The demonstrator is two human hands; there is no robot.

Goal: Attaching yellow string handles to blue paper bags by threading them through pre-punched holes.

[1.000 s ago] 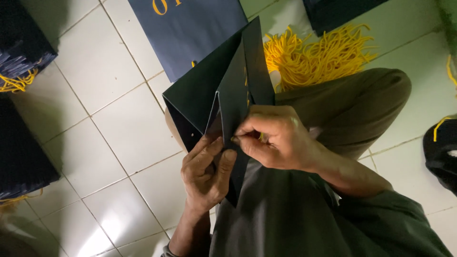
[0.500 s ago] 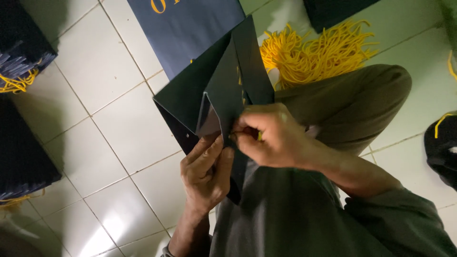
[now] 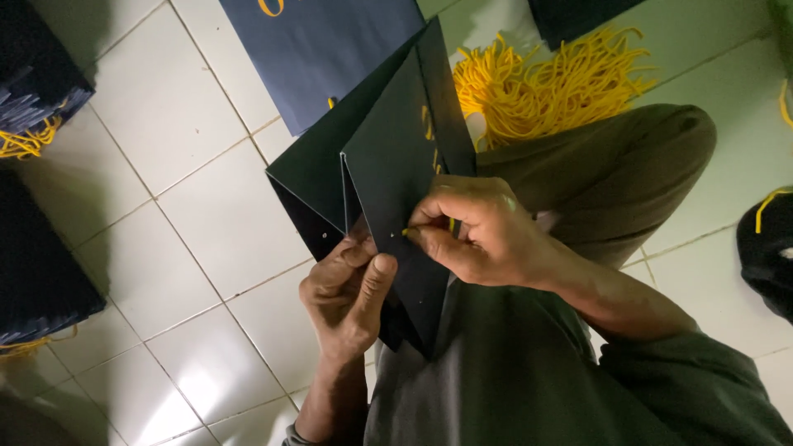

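I hold a dark, folded paper bag [image 3: 388, 165] over my lap, its top edge with small punched holes turned toward me. My left hand [image 3: 347, 293] grips the bag's near edge from below, thumb on the front panel. My right hand [image 3: 475, 231] pinches the tip of a yellow cord [image 3: 407, 233] right at a hole in the front panel. The rest of that cord is hidden behind my fingers.
A heap of yellow cords [image 3: 549, 83] lies on the white tiled floor beyond my knee. A flat dark-blue bag [image 3: 322, 49] lies ahead. Stacks of dark bags [image 3: 37, 91] with yellow handles stand at the left, another dark bag [image 3: 768, 248] at the right edge.
The bag has shifted slightly and its front panel now faces me more squarely. My right hand has brought the yellow cord tip to the hole; my left hand keeps its grip.
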